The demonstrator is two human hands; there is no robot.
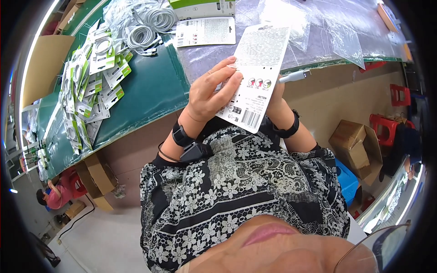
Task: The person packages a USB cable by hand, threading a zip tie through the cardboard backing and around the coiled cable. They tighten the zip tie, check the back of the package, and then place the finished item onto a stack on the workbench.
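While the left hand (207, 93) grasps the left side of a white rectangular printed packaging card (264, 50), its fingers across the printed face, the right hand (276, 105) sits behind the card's right edge, its fingers hidden, so their grip cannot be told. The card is tilted up at the near edge of a green worktop (154, 93). A pale grey cable connector (296, 76) juts out rightward; sticking out, it could snag. Should the left fingers slip, the card could drop off the near side.
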